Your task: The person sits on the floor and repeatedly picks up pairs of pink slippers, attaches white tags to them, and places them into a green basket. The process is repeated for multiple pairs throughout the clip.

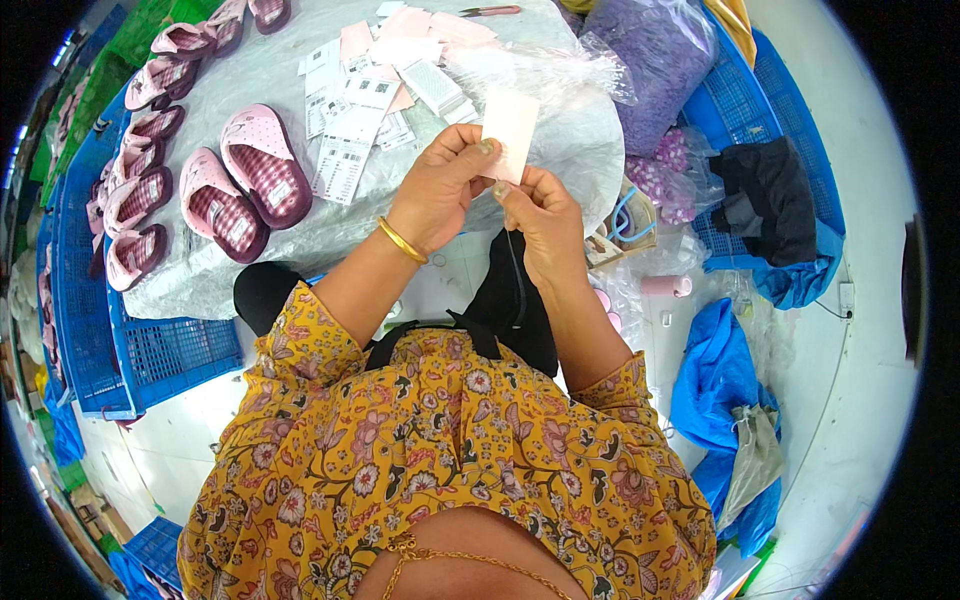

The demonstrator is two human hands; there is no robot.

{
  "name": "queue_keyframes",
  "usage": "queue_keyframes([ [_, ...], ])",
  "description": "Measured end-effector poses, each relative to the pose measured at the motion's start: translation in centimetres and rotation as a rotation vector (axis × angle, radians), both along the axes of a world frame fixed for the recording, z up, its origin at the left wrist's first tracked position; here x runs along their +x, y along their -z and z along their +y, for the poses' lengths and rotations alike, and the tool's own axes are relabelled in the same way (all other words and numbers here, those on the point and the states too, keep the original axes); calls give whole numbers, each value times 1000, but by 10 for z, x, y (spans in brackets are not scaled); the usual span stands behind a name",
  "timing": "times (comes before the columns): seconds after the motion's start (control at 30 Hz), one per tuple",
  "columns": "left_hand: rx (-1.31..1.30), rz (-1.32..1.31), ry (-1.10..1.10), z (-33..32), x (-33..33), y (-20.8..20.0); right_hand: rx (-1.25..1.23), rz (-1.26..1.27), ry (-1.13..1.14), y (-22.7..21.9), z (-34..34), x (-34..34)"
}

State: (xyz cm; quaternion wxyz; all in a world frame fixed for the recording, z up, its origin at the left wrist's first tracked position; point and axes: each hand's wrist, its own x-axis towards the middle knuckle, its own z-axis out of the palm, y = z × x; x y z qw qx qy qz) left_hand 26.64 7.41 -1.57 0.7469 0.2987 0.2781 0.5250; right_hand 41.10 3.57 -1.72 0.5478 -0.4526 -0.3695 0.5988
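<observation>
A pale pink card tag (513,122) is held up over the near edge of the table, pinched between the thumb and fingers of my left hand (440,190). Just below it, my right hand (548,222) is closed in a pinch at the tag's lower end. From those fingers a thin dark cord (517,275) hangs down; the spot where it meets the tag is hidden. Left of my hands, a pair of pink slippers (265,165) with checked insoles lies on the table. White printed labels (350,140) and pink cards (460,30) are spread beyond my hands.
Plastic sheeting covers the table (190,285). More pink slippers (140,200) line its left edge, beside blue crates (175,350). A small cutter (490,11) lies at the far side. To the right are a bag of purple items (650,70) and a box with blue cord (630,220).
</observation>
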Motion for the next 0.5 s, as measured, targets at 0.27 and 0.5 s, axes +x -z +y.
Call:
queue_keyframes([
  [0.27, -31, -20, -26, -7, 0, -3, 25, -41, 56, 2, -2, -5],
  [0.5, -17, -29, -63, -12, -1, 1, 95, -145, 132, 7, -5, -14],
])
